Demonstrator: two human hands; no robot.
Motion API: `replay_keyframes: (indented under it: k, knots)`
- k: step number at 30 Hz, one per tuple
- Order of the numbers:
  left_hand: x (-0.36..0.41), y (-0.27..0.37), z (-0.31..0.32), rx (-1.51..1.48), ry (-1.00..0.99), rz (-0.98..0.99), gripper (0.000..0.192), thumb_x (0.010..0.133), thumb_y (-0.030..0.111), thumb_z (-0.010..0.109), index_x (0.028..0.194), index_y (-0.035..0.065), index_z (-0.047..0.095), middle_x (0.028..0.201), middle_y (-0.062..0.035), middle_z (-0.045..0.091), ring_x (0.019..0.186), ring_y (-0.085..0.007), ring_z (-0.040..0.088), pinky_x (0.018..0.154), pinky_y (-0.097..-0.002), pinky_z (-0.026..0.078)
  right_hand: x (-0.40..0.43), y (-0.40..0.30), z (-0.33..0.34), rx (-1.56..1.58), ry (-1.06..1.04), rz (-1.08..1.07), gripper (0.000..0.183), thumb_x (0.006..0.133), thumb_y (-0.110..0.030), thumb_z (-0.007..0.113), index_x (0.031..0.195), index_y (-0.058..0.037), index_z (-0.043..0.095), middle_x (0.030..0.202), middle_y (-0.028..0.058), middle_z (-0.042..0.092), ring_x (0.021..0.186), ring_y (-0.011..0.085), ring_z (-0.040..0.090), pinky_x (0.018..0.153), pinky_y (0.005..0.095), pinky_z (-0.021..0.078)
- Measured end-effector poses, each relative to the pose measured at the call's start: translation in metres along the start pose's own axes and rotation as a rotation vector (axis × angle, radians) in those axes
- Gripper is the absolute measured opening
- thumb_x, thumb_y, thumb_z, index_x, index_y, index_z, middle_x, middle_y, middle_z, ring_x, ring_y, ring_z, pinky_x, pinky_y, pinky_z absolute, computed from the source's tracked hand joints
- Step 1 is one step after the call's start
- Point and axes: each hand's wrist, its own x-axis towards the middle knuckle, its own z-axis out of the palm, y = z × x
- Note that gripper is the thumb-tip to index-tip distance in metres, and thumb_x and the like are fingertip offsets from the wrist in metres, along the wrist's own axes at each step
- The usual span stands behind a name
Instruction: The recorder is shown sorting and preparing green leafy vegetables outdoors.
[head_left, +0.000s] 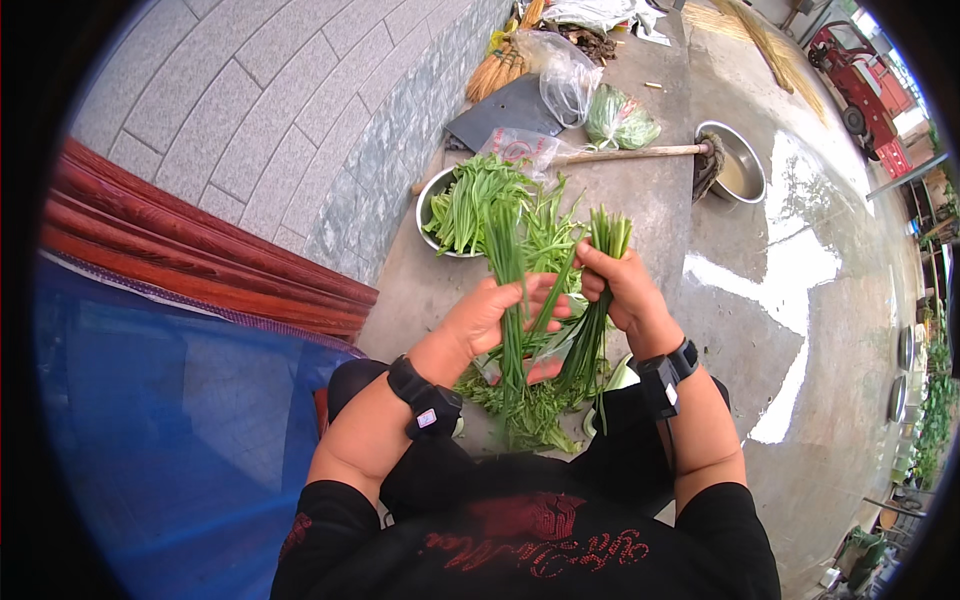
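My left hand (491, 315) holds a bunch of long thin green leaves (512, 352), likely garlic chives, upright with the lower leaves hanging. Its fingers are partly spread towards the right. My right hand (634, 289) grips a second bunch of chives (587, 356), the pale cut stem ends pointing up above the thumb. A few strands cross between the two hands. Beyond them stands a metal bowl (422, 217) heaped with leafy greens (480, 199). More loose greens (555, 232) lie beside it. Below my hands is a pile of green scraps (540, 427), partly hidden.
A wooden-handled mop (637, 154) lies across the concrete floor, its head against a metal basin (757, 180) holding liquid. Behind are a bagged green vegetable (619, 120), a dark board (506, 109) and a straw broom (495, 71). Blue sheeting (172, 420) covers the left side.
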Motion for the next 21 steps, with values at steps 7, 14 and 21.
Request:
replay_keyframes:
  k: [7,14,21]
  knots:
    - [-0.007,0.005,-0.013,0.104,0.101,-0.005,0.033,0.089,0.016,0.054,0.113,-0.0066,0.052,0.098,-0.0159,0.058,0.095,-0.03,0.061,0.078,-0.0378,0.052,0.003,-0.006,-0.011,0.103,0.029,-0.01,0.013,0.087,-0.015,0.059,0.084,-0.0034,0.056,0.073,0.0025,0.055,0.05,0.0068,0.04,0.044,0.0222,0.0324]
    - [-0.011,0.005,-0.007,0.126,0.098,-0.079,0.024,0.083,0.01,0.063,0.101,-0.0047,0.056,0.085,-0.0136,0.061,0.078,-0.0277,0.064,0.068,-0.0372,0.054,0.004,-0.004,-0.012,0.001,0.034,-0.012,0.013,0.086,-0.017,0.059,0.085,-0.0043,0.055,0.069,0.0008,0.051,0.051,0.0085,0.046,0.043,0.0227,0.0341]
    - [-0.015,0.003,-0.016,0.333,0.025,-0.103,0.024,0.079,0.007,0.066,0.098,-0.0041,0.057,0.077,-0.0131,0.062,0.072,-0.0249,0.064,0.064,-0.0337,0.053,0.006,-0.015,-0.022,0.066,0.165,-0.162,0.013,0.088,-0.016,0.057,0.089,-0.0029,0.054,0.077,0.0045,0.056,0.056,0.0077,0.046,0.046,0.0208,0.0367]
